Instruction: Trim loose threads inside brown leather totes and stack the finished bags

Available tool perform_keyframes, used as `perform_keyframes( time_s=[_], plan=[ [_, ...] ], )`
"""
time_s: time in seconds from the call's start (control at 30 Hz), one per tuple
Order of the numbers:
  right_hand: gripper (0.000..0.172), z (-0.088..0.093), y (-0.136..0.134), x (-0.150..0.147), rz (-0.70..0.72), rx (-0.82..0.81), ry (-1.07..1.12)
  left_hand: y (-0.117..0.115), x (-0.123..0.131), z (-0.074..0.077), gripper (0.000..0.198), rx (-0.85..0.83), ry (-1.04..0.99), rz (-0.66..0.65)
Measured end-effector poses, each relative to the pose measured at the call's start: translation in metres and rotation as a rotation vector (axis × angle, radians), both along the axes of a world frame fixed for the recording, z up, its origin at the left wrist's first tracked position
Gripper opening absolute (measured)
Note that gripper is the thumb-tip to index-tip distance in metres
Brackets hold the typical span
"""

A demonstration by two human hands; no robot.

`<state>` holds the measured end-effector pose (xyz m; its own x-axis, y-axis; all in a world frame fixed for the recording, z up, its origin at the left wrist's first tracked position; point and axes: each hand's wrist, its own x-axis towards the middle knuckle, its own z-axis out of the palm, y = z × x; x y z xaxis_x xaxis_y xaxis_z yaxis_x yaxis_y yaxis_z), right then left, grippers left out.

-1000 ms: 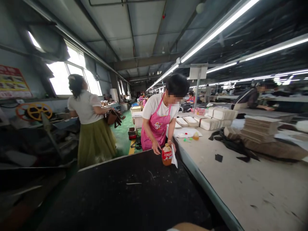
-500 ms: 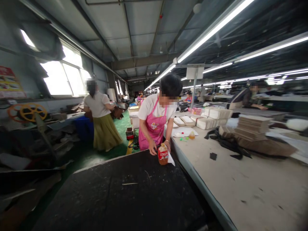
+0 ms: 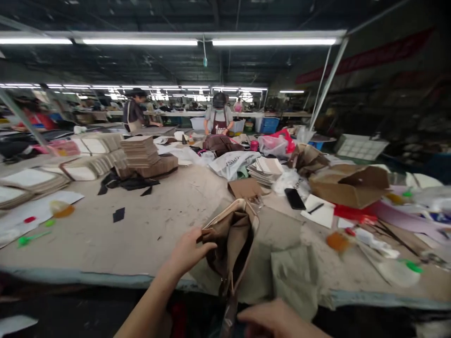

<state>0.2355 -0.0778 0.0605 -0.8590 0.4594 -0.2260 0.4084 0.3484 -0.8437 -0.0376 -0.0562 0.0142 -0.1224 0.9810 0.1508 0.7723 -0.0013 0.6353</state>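
A brown handbag [image 3: 234,239] with a pale rim stands on the worktable in front of me, its mouth open and its dark lining showing. My left hand [image 3: 188,251] grips the bag's left edge, thumb over the rim and fingers on the outer side. From the near end of the bag a brown strap [image 3: 229,314] hangs over the table edge. Close to this strap, at the bottom of the view, is my right hand [image 3: 275,319]. It is blurred and cut off, so its grip cannot be made out. Olive-grey cloth [image 3: 294,272] lies under and beside the bag.
Stacked brown boards [image 3: 141,152] and black scraps [image 3: 130,180] lie to the left. On the right are a phone [image 3: 295,199], a notepad with a pen [image 3: 318,210], a glue bottle [image 3: 338,241] and a paper bag [image 3: 348,183]. A co-worker [image 3: 219,115] stands across the table.
My view has swung right, from a co-worker holding a bottle at a black-topped table to the cluttered worktable. The brown handbag and both my hands have come into view.
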Motion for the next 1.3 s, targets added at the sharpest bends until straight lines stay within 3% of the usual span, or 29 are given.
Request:
perform_keyframes(
  time_s=[0.1, 0.2, 0.27, 0.37, 0.57, 0.73, 0.87, 0.97, 1.17, 1.3],
  plan=[
    [0.019, 0.033, 0.030, 0.005, -0.154, 0.311, 0.097, 0.002, 0.005, 0.005, 0.030, -0.025, -0.024, 0.055],
    [0.020, 0.056, 0.062, -0.006, -0.186, 0.669, 0.070, 0.008, 0.013, 0.005, 0.022, 0.010, -0.043, 0.029],
    [0.016, 0.060, 0.083, -0.022, -0.174, 0.863, -0.075, 0.010, 0.015, 0.000, 0.019, 0.046, -0.039, 0.013],
    [0.013, 0.052, 0.108, -0.047, -0.183, 1.028, -0.317, 0.011, 0.014, -0.008, 0.019, 0.095, -0.013, 0.013],
    [0.016, 0.030, 0.134, -0.080, -0.182, 1.092, -0.512, 0.013, 0.012, -0.011, 0.017, 0.126, 0.011, -0.002],
    [0.018, 0.032, 0.134, -0.078, -0.154, 1.118, -0.536, 0.013, 0.013, -0.007, 0.019, 0.087, 0.057, 0.028],
    [0.021, 0.040, 0.126, -0.064, -0.128, 1.162, -0.553, 0.008, 0.017, -0.006, 0.051, 0.043, 0.067, 0.177],
    [0.017, 0.043, 0.123, -0.064, -0.126, 1.197, -0.548, 0.008, 0.024, -0.006, 0.062, 0.073, 0.019, 0.195],
    [0.020, 0.038, 0.136, -0.088, -0.103, 1.080, -0.617, 0.015, 0.033, -0.010, 0.040, 0.162, 0.002, 0.149],
    [0.024, 0.034, 0.138, -0.085, -0.101, 1.082, -0.609, 0.014, 0.031, -0.007, 0.035, 0.205, 0.006, 0.155]
  ],
)
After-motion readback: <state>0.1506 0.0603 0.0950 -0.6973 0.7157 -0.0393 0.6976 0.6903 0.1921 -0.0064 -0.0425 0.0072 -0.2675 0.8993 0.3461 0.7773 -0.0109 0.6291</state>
